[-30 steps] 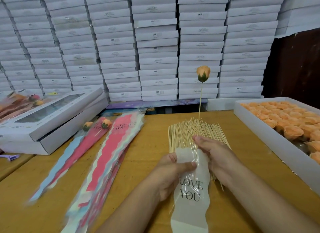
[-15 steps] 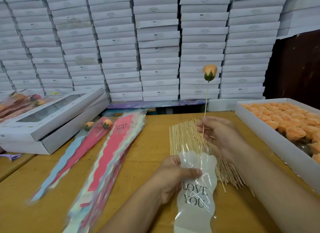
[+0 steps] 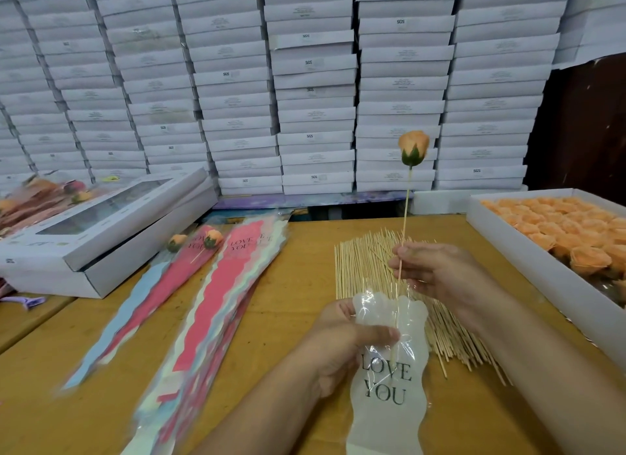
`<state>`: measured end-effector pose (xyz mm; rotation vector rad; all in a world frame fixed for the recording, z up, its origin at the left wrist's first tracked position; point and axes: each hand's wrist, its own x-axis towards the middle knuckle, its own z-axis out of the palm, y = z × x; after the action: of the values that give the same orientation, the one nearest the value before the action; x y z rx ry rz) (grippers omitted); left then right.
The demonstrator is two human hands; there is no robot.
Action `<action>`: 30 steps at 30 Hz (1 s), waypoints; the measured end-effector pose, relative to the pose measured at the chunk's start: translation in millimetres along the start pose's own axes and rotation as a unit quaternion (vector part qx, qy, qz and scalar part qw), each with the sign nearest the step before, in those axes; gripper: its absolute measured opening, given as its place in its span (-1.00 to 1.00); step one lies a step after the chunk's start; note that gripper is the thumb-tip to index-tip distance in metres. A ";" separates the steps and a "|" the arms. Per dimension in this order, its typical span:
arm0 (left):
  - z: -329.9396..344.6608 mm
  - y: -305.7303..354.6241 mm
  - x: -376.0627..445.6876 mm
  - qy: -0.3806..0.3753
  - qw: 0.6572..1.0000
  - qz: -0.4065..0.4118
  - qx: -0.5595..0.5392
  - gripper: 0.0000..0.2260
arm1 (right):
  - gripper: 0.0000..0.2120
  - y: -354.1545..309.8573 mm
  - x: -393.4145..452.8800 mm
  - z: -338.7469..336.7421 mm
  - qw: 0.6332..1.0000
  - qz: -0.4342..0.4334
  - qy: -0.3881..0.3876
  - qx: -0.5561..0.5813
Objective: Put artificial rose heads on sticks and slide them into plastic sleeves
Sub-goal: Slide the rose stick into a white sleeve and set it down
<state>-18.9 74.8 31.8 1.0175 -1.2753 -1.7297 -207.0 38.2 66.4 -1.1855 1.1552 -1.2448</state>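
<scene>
1. The rose head (image 3: 413, 148), peach with a green base, sits on top of a thin stick (image 3: 404, 224). The stick's long axis runs near upright, leaning slightly right at the top, rose end up and far, bare end down and near.
2. The right hand (image 3: 437, 275) holds the stick at mid-length, its grip pinching the stick between thumb and fingers.
3. The stick's lower end is inside the open mouth of the plastic sleeve (image 3: 386, 380), which is printed "LOVE YOU"; its tip shows through the film just above the lettering.
4. The left hand (image 3: 342, 346) holds the sleeve near its top, thumb pressed across the front film, fingers behind.
5. The sleeve lies lengthwise, mouth far and tail near, over the tabletop (image 3: 298, 278).
6. A pile of bare sticks (image 3: 362, 268) lies under and beyond both hands.
7. To the right stands a white tray (image 3: 528, 268) filled with peach rose heads.
8. To the left lies a fanned stack of sleeves (image 3: 216, 302), with two finished roses (image 3: 203, 239) at its far end.
9. A windowed box (image 3: 111, 231) sits far left; stacked white boxes (image 3: 311, 81) fill the background.
</scene>
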 end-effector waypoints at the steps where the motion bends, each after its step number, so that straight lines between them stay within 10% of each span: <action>1: 0.2 0.1 0.1 -0.003 1.000 -0.001 -0.004 -0.76 | -0.79 1.3 -3.2 -0.3 1.000 0.001 -0.015 -0.006; 30: 3.4 -0.6 1.4 -0.045 0.999 -0.009 -0.012 -0.65 | -0.80 17.1 -24.6 -10.9 0.996 -0.033 -0.029 0.082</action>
<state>-22.6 74.9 31.6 0.9493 -1.3030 -1.8170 -217.0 62.4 48.3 -1.1370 0.9591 -1.3207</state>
